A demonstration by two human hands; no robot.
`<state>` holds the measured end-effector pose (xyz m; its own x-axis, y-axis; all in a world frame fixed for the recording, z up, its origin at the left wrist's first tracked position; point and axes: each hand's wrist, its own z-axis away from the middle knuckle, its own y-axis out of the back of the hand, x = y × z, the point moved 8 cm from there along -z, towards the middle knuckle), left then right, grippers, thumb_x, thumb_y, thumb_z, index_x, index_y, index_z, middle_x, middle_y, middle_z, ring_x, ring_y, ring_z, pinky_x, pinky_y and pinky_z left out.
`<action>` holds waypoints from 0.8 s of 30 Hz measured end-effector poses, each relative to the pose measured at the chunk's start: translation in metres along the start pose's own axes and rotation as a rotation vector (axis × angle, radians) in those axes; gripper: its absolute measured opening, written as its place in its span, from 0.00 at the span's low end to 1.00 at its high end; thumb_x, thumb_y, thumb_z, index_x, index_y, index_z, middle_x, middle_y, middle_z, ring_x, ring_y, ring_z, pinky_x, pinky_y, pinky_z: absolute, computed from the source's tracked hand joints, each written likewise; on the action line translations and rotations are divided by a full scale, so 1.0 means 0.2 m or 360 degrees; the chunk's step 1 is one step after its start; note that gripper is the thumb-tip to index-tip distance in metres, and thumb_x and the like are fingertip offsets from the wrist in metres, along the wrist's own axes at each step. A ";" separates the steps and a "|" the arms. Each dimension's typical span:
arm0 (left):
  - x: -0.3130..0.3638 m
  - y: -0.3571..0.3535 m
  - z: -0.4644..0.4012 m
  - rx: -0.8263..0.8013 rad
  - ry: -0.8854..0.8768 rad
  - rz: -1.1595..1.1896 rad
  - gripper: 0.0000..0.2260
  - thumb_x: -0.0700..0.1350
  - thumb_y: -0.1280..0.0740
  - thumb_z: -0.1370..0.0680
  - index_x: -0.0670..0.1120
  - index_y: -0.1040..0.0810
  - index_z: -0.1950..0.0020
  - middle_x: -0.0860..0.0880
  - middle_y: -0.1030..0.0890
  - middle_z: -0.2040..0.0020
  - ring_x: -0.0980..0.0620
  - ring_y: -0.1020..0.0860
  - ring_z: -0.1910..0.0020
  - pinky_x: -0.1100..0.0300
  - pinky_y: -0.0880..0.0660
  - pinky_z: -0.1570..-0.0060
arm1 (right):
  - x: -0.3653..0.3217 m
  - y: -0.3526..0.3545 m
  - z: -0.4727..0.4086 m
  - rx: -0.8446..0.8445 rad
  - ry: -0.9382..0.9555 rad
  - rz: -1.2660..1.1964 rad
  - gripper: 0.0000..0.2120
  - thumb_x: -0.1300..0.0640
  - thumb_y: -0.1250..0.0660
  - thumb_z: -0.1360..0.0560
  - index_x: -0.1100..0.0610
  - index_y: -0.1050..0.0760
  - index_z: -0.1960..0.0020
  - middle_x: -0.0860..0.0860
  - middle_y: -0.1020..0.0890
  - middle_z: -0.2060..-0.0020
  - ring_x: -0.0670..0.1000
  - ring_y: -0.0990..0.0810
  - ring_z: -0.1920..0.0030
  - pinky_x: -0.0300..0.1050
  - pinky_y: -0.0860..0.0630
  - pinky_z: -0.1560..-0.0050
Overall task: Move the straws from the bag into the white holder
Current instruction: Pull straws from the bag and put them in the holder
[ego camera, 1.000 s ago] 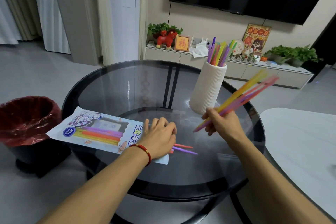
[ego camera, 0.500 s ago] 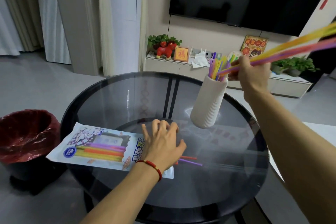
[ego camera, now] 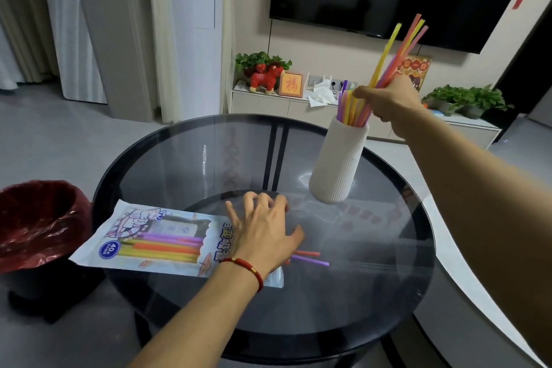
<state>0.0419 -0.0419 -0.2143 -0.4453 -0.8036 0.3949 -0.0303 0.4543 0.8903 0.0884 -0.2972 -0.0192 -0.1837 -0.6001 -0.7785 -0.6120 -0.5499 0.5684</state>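
The right hand (ego camera: 388,101) grips a bunch of straws (ego camera: 394,51) above the white holder (ego camera: 337,164). The left hand (ego camera: 263,236) rests on the bag (ego camera: 149,239), on the table (ego camera: 373,293).

Red-lined bin (ego camera: 38,224) beside glass table (ego camera: 373,293)

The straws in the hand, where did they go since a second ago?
The right hand lifted its bunch of straws from low over the table up to the holder, tipped them upright, and is now lowering their ends into its mouth, still gripping them. The left hand stayed flat on the bag, and the holder has not moved.
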 end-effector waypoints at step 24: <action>-0.01 0.02 0.00 -0.0013 -0.0006 0.0065 0.19 0.62 0.37 0.26 0.55 0.30 0.38 0.51 0.26 0.38 0.46 0.37 0.31 0.35 0.41 0.30 | -0.19 -0.10 0.11 -0.0022 0.0839 0.0807 0.22 0.58 0.42 0.14 0.60 0.33 0.20 0.57 0.39 0.17 0.61 0.36 0.20 0.58 0.36 0.22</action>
<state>0.0425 -0.0393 -0.2120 -0.4495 -0.7830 0.4300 -0.0050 0.4836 0.8753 0.0900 -0.2506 -0.0074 -0.0449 -0.9809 -0.1890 -0.5397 -0.1354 0.8309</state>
